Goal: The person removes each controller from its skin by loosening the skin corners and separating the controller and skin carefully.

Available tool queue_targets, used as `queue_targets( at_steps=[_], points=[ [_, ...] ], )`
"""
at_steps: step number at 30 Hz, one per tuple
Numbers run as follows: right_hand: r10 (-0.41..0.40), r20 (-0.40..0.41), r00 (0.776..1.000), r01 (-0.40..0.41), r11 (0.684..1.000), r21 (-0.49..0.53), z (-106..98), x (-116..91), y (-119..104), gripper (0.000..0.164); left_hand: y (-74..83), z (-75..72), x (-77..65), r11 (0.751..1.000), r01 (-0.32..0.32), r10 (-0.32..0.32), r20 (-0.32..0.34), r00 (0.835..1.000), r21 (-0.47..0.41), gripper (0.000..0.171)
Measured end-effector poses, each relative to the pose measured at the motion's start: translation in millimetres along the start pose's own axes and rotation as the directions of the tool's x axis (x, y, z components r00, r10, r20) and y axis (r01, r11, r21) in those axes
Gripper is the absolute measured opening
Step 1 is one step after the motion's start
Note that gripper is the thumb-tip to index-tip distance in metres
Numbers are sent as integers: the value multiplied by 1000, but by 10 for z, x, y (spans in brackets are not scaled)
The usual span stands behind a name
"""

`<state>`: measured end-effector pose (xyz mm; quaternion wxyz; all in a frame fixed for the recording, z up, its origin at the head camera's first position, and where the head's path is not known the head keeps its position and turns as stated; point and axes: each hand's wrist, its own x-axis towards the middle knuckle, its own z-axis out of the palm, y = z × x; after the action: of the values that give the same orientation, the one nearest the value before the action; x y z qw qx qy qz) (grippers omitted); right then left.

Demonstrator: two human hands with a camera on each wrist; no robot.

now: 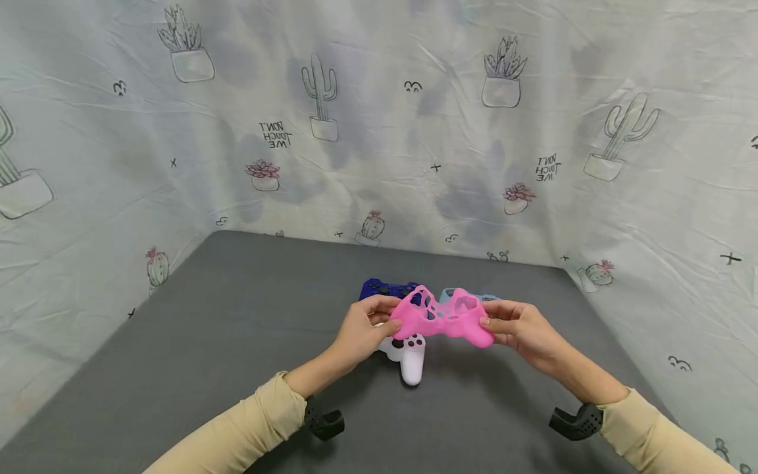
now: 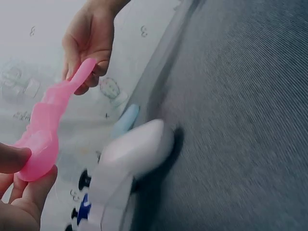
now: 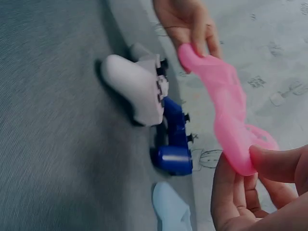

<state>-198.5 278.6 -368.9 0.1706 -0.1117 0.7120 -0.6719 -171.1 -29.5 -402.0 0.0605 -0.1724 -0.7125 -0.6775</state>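
Observation:
Both hands hold a pink silicone game controller cover (image 1: pixel 441 324) up over the table, stretched between them. My left hand (image 1: pixel 360 332) pinches its left grip between thumb and fingers, while my right hand (image 1: pixel 530 332) pinches the right grip the same way. Cutouts in the cover show through, with no controller inside it. Beneath the left hand lies a white game controller (image 1: pixel 412 363), partly hidden by hand and cover. Behind it sits a dark blue game controller (image 1: pixel 373 288). A light blue controller cover (image 3: pixel 171 207) lies on the table, mostly hidden behind the pink one in the head view.
The dark grey table (image 1: pixel 237 342) runs back to a pale curtain (image 1: pixel 379 164) printed with potted cacti, which also rises along both sides. A black wrist device (image 1: pixel 324 421) is worn at the left wrist, another black device (image 1: pixel 577 421) at the right.

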Motion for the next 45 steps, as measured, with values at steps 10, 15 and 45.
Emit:
queue_targets(
  at_steps=[10,15,45],
  points=[
    [12,-54,998,-8,997,72,-244,-33,-51,38,115,196,146,994,103,-102,29,994,-38,32],
    [27,-40,999,-23,993,114,-333,-53,-65,34,116,291,231,981,176,-175,19,984,-84,30],
    [159,92,983,-179,944,278,-895,-174,348,30,2,992,234,736,507,-541,60,839,-449,44]
  ],
)
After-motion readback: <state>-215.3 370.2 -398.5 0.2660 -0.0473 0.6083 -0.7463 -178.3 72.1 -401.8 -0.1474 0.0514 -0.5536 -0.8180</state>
